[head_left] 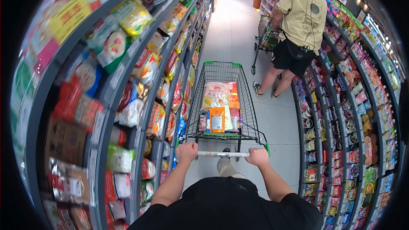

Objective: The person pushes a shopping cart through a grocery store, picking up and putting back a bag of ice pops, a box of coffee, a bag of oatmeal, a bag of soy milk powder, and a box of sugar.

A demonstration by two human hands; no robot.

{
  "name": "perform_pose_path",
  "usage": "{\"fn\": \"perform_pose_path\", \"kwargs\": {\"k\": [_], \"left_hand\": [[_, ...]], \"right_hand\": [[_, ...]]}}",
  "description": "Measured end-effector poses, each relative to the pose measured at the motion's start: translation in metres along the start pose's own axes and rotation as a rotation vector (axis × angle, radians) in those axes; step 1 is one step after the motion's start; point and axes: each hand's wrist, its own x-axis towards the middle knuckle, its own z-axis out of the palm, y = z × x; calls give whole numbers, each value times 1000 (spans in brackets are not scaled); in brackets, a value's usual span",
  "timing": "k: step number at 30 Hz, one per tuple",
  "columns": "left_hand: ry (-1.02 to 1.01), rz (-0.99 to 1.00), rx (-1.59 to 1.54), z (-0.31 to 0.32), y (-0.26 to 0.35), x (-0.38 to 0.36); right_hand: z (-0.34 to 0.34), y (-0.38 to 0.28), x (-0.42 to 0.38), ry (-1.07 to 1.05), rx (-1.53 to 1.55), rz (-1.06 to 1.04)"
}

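My left hand is wrapped round the left end of the white push handle of a shopping cart. At the handle's right end, my right hand grips it in the same way. The cart is a dark wire basket with green corner pieces. Inside lie a large pale pink food bag, an orange pouch standing in front of it, and a red-orange packet to the right. Other packets under and beside the pouch are partly hidden.
Shelves of bagged food run close along the left. Candy and snack shelves line the right. Ahead on the right, a person in a yellow shirt stands at another cart. Tiled floor stretches forward between the shelves.
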Motion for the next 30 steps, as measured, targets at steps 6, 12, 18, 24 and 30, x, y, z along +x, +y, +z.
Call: {"fn": "perform_pose_path", "kwargs": {"k": [6,12,18,24,30], "left_hand": [[-545,86,-39,-10,20,166],[-858,253,157,21,39,319],[-840,123,206,68,57,465],[-787,162,202,115,66,606],[-825,148,228,140,91,754]], "right_hand": [[-72,14,164,-284,52,-21],[-140,40,313,-471,55,-4],[-180,60,451,-325,-24,36],[-224,76,586,-326,-46,70],[-254,107,728,-312,-46,80]]}}
